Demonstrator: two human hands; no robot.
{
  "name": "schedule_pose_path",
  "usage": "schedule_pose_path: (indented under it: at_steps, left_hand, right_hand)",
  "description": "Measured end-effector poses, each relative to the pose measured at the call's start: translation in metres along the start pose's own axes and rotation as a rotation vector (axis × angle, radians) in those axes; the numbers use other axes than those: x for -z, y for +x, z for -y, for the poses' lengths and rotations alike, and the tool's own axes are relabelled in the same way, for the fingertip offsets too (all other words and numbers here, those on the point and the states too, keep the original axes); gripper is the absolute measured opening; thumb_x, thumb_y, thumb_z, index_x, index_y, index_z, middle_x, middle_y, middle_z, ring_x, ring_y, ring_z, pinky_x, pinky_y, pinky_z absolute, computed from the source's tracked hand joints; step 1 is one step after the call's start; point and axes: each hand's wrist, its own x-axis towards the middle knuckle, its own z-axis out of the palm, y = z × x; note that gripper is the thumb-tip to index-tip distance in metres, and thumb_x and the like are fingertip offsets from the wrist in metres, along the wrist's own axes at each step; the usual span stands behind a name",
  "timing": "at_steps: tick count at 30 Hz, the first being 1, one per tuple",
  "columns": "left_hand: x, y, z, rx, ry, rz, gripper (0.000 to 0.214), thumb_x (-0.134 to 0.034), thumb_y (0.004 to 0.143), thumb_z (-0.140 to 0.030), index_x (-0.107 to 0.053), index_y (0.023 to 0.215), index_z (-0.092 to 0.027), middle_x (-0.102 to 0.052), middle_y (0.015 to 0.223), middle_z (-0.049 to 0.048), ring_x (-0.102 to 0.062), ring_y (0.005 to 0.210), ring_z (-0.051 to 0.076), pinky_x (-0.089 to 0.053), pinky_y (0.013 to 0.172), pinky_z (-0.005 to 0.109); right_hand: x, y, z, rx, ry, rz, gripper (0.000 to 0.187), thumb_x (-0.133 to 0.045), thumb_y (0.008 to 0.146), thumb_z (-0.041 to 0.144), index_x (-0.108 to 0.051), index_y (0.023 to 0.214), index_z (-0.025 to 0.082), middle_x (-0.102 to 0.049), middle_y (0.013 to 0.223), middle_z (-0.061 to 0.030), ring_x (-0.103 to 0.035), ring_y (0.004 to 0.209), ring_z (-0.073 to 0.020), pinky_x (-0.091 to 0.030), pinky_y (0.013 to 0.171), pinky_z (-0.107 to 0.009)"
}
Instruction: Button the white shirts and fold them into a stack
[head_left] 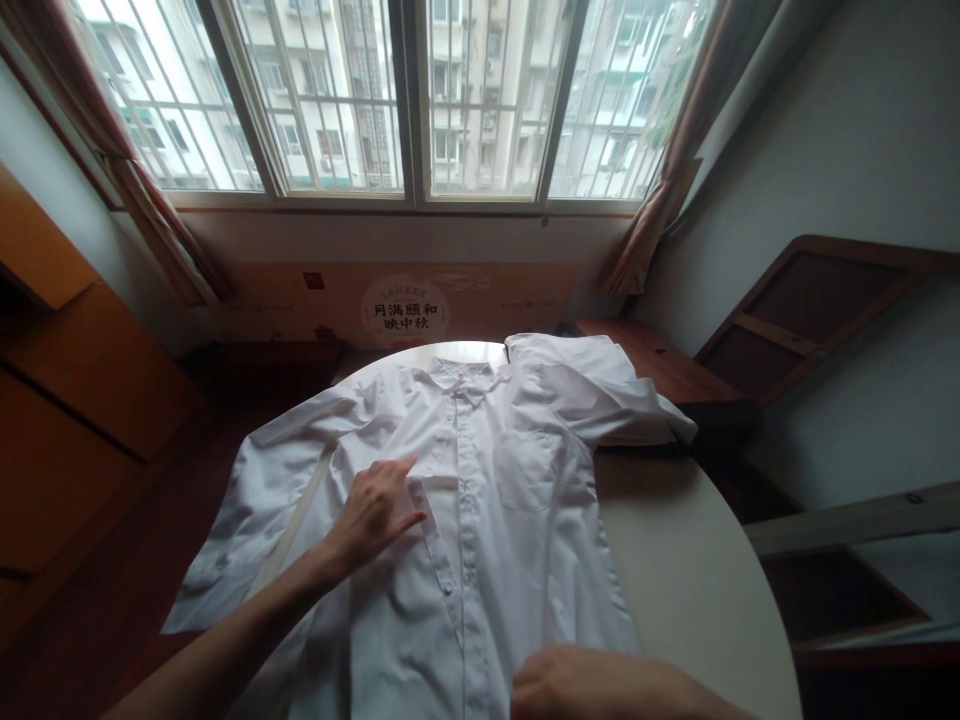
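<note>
On the table, the left hand, flat with fingers together, pins the limp, light shirt, likely best taken at the hem, where the right hand rests, grip unclear.

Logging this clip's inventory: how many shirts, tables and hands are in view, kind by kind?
shirt: 1
table: 1
hands: 2 (left hand, right hand)
Total: 4

The left hand reaches forward on an outstretched arm, palm down, fingers together and extended. The right hand lies low, knuckles up, fingers curled.
</note>
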Motion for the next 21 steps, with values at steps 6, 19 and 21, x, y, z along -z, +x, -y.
schedule_pose_path:
  at_steps: [6, 19, 21]
  left_hand:
    - [0.011, -0.001, -0.020, -0.259, -0.158, 0.306, 0.016, -0.048, 0.088, -0.019, -0.060, 0.078, -0.019, -0.062, 0.082, 0.0028, -0.055, 0.075, 0.015, -0.040, 0.072, 0.026]
    - [0.019, 0.067, -0.004, -0.171, -0.230, 0.462, 0.035, -0.048, 0.089, -0.046, -0.069, 0.089, -0.019, -0.067, 0.076, 0.0024, -0.059, 0.068, 0.014, -0.039, 0.063, 0.022]
    - [0.010, 0.109, 0.003, -0.070, -0.159, 0.281, 0.030, -0.050, 0.088, -0.041, -0.067, 0.099, -0.019, -0.067, 0.076, 0.0028, -0.060, 0.068, 0.015, -0.041, 0.064, 0.023]
  right_hand:
    - [0.063, 0.026, -0.008, -0.295, -0.227, -0.468, 0.040, -0.059, 0.087, 0.039, -0.054, 0.124, 0.023, -0.054, 0.130, -0.0106, -0.048, 0.120, -0.0261, -0.036, 0.102, -0.042]
    - [0.099, 0.071, -0.067, -0.345, -0.162, -0.657, 0.032, -0.057, 0.086, 0.040, -0.064, 0.109, 0.019, -0.070, 0.092, -0.0070, -0.065, 0.082, -0.0196, -0.047, 0.075, -0.030]
    - [0.134, 0.098, -0.090, -0.441, -0.108, -0.893, 0.028, -0.059, 0.085, 0.033, -0.062, 0.109, 0.018, -0.069, 0.084, -0.0039, -0.064, 0.074, -0.0166, -0.046, 0.071, -0.027]
